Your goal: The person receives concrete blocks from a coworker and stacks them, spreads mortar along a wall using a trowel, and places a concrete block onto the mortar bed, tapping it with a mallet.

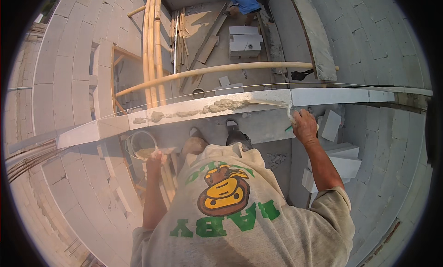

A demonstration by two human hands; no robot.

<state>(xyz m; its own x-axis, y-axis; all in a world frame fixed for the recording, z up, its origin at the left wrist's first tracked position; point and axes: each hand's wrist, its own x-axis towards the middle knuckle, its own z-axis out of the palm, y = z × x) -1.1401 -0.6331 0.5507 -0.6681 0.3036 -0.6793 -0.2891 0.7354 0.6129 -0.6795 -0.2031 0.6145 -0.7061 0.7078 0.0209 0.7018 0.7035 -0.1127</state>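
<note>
Pale block walling (pixel 64 82) curves along the far left, its lower courses washed out by glare. Next comes a round bucket (pixel 132 151), in front of the low wall; haze makes its contents hard to make out. At its near right edge is the left hand (pixel 156 158), its grip closed on the rim, fingers bunched with little gap; the fingertips blur into the bucket, so exactly how they hook over it cannot be told. Bamboo poles (pixel 152 45) rise behind, cut off by the top edge.

Grey mortar (pixel 224 105) lies in uneven lumps along the top of the low wall (pixel 184 111), thickest toward the middle. Beyond, a co-worker in a blue shirt (pixel 244 0) is cut off by the upper edge, near a stack of white blocks (pixel 244 42).

Right of the thickest mortar, the trowel (pixel 270 102) has its blade along the wall top, pointing left; its bent neck leads down to the right hand (pixel 304 125). That grip is folded tightly around the handle, which the fist mostly hides. Farther right, loose white blocks (pixel 344 163) sit beyond the forearm, partly covered by it. The printed shirt (pixel 277 211) blocks much of the lower view.
</note>
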